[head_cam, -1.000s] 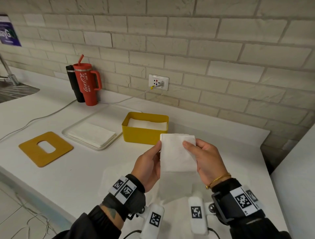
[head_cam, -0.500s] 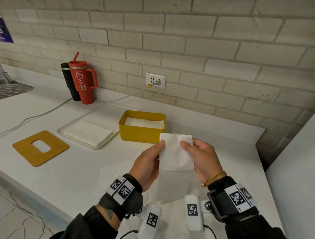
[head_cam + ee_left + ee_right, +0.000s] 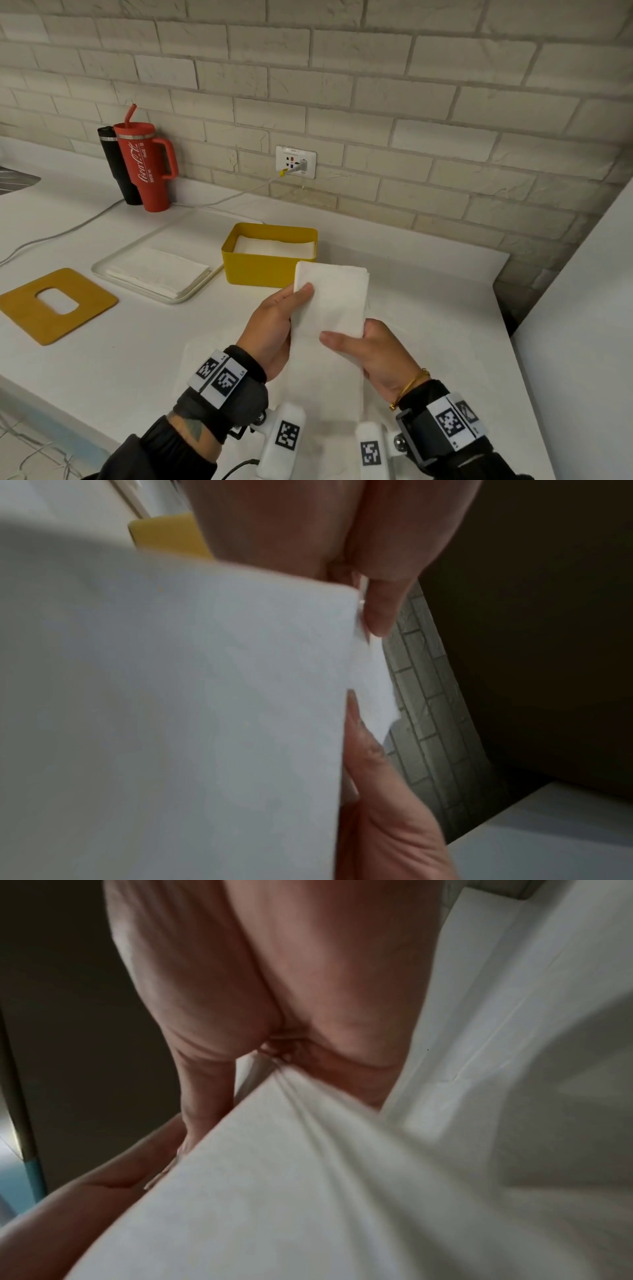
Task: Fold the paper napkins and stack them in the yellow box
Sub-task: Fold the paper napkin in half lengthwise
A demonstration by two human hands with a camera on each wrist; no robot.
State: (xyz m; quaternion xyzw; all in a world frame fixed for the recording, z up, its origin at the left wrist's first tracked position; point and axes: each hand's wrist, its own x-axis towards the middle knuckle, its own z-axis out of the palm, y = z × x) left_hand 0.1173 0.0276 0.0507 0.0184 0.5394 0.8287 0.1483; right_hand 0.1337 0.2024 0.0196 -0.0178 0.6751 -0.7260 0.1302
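Folded napkin [image 3: 330, 301] is held upright above the surface [image 3: 144, 342], just in front of yellow box [image 3: 260, 265]. Upper L edge pinched by left hand [image 3: 274, 329] fingers; lower R edge pinched by right hand [image 3: 373, 353] thumb.

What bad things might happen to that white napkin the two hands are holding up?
The folded white paper napkin is only pinched at its edges by the left hand and right hand, above the counter, so it might unfold or tear. It might also catch the yellow plastic box rim and crumple going in.
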